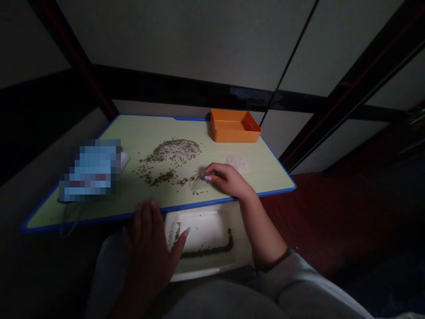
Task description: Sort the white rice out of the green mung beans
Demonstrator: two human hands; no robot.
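My right hand (227,178) is closed in a pinch low over the table, around a small, thin, see-through piece (196,182) with curved edges. I cannot make out its kind. Its far end touches the tabletop beside scattered small green beans (162,178). Behind them lies a mound of green beans mixed with pale grains (175,150). To the right of the mound is a small heap of pale grains (237,163). My left hand (148,241) has its fingers apart, fingertips at the table's near edge, thumb over a white basin (212,271) holding green beans along its sides.
The pale green table (133,128) has a blue rim. An orange box (235,135) stands at the back right corner. A blurred blue object (93,170) sits on the left, a thin loop hanging from it over the near edge. Cabinet panels rise behind the table.
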